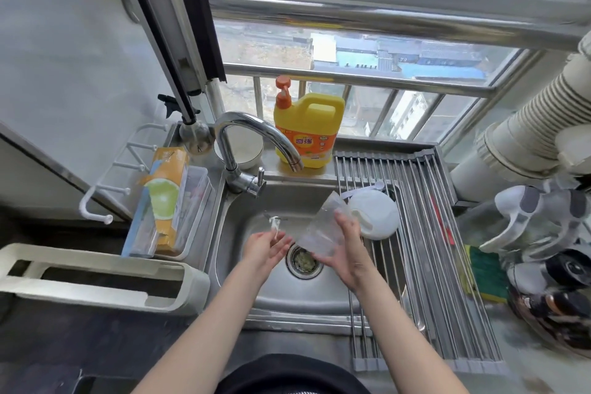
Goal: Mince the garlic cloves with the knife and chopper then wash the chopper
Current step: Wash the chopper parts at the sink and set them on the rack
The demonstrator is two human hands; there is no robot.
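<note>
Clear plastic, the chopper cup (pixel 321 229) is over the steel sink (pixel 243 272), just above the drain (pixel 303 261), held in the right hand (pixel 347 246), whose grip wraps its lower wall with fingers spread along the side. The cup's long axis is tilted, one end low by the drain and toward the person, the other up and away toward the white chopper lid (pixel 372 213); which end is the mouth I cannot tell through the clear wall. The left hand (pixel 267 246) is just beside it, fingers loosely curled around a small white blade piece (pixel 274 224) that sticks up from them. The lid lies on the roll-up rack (pixel 425 233) at the sink's right edge, close behind the cup. No garlic or knife shows, and bits sit in the drain strainer, so I judge the mincing done and the washing well underway. No water visibly runs from the tap (pixel 256 134). Left to do, as I read it: rinse the cup, blade and lid, then set them to drain. A yellow soap jug (pixel 308 131) stands on the ledge behind.
</note>
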